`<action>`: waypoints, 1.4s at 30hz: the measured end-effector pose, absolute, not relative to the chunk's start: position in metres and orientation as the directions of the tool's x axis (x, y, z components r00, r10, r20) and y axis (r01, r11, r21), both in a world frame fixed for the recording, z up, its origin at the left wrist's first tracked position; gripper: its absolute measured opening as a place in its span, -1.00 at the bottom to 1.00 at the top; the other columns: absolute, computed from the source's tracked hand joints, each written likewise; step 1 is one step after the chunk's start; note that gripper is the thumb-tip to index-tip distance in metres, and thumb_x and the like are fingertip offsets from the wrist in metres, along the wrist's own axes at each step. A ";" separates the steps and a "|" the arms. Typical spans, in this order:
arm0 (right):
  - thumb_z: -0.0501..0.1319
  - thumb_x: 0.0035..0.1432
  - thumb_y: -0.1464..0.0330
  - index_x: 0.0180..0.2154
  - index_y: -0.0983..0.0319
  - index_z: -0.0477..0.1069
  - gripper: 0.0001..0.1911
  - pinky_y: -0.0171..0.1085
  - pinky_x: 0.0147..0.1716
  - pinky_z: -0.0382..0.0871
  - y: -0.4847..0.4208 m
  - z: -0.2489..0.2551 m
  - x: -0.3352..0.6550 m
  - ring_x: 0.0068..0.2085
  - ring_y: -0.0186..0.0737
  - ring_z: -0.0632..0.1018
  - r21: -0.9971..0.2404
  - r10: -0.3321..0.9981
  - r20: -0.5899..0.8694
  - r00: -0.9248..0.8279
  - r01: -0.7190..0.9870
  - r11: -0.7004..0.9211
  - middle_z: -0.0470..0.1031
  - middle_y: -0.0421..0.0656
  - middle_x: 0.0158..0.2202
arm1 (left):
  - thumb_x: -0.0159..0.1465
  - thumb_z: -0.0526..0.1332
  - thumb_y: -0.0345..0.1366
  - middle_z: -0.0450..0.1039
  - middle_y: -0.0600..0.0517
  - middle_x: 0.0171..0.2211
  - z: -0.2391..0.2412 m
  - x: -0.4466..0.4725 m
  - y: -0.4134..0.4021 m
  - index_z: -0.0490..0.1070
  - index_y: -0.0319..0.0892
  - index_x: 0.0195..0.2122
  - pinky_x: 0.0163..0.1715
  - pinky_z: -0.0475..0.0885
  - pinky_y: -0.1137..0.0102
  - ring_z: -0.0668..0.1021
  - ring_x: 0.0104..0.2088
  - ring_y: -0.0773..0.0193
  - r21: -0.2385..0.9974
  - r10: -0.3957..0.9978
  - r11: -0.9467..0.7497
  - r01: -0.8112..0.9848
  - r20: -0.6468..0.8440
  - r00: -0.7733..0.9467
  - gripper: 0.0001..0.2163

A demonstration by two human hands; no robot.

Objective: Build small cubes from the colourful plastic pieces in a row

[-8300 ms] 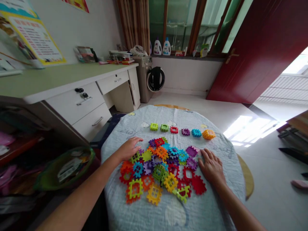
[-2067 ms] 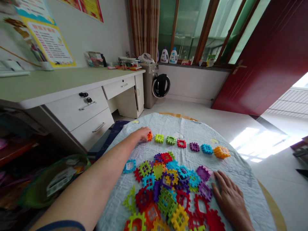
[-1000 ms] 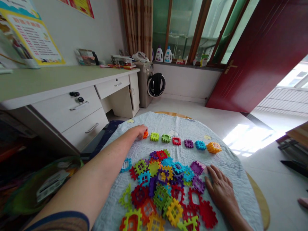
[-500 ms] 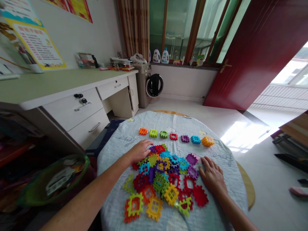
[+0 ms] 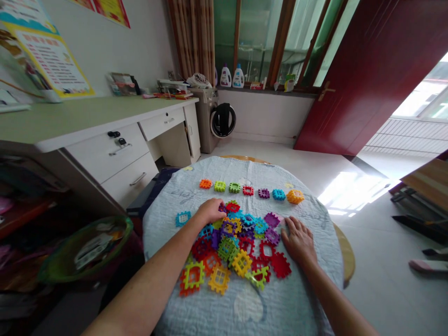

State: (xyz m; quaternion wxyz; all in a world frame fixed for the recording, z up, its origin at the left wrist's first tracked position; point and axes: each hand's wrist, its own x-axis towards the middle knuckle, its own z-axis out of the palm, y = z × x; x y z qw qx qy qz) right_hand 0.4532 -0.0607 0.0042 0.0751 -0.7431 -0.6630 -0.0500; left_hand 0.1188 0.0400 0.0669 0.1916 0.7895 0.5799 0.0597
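My left hand (image 5: 211,211) reaches over the back left of a heap of notched plastic building pieces. Its fingers are curled onto a purple building piece (image 5: 222,209), partly hidden by them. Just beyond the fingertips lies a red piece (image 5: 233,206). My right hand (image 5: 299,239) rests palm down on the cloth, fingers spread, beside a flat purple piece (image 5: 272,220) at the heap's right edge. A blue square piece (image 5: 183,218) sits apart, left of my left forearm. Yellow window piece (image 5: 219,279) and red piece (image 5: 281,265) lie at the heap's front.
Several small block shapes stand in a row behind the heap, from an orange one (image 5: 205,184) to a larger yellow-orange one (image 5: 295,196). A pale blue cloth (image 5: 248,305) covers the round table. A green basket (image 5: 86,252) and a desk (image 5: 105,114) are to the left.
My left hand has moved slightly right, its fingers closing on the purple piece. A blue square piece now shows left of my forearm. My right hand stays flat; the view has shifted a little.
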 end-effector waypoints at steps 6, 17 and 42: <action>-0.05 0.30 0.18 0.18 0.21 0.28 -0.50 -0.06 0.20 0.07 -0.061 0.004 0.453 0.25 -0.06 0.26 -0.051 0.977 0.179 0.114 0.993 -0.106 0.29 -0.05 0.25 | 0.01 0.21 -0.41 0.48 -0.07 -0.08 0.068 0.094 0.027 0.45 -0.19 -0.08 0.02 0.37 0.34 0.52 -0.05 0.13 0.407 0.945 -0.287 0.867 -0.027 0.325 -0.61; -0.08 0.30 0.17 0.16 0.20 0.29 -0.50 -0.04 0.17 0.09 -0.060 0.005 0.454 0.23 -0.04 0.27 -0.039 0.979 0.173 0.110 0.994 -0.105 0.29 -0.07 0.24 | 0.00 0.21 -0.42 0.44 -0.06 -0.02 0.069 0.067 0.000 0.37 -0.17 0.01 0.11 0.35 0.25 0.49 0.02 0.13 0.589 0.935 -0.341 0.733 0.134 0.327 -0.52; -0.05 0.29 0.18 0.18 0.20 0.28 -0.51 -0.05 0.19 0.06 -0.060 0.006 0.453 0.25 -0.05 0.25 -0.066 0.980 0.162 0.116 0.992 -0.107 0.28 -0.06 0.26 | -0.04 0.31 -0.37 0.48 -0.05 0.02 0.091 0.135 -0.016 0.32 -0.06 0.11 0.07 0.33 0.21 0.47 0.03 0.01 0.371 0.818 -0.490 0.789 -0.118 0.563 -0.39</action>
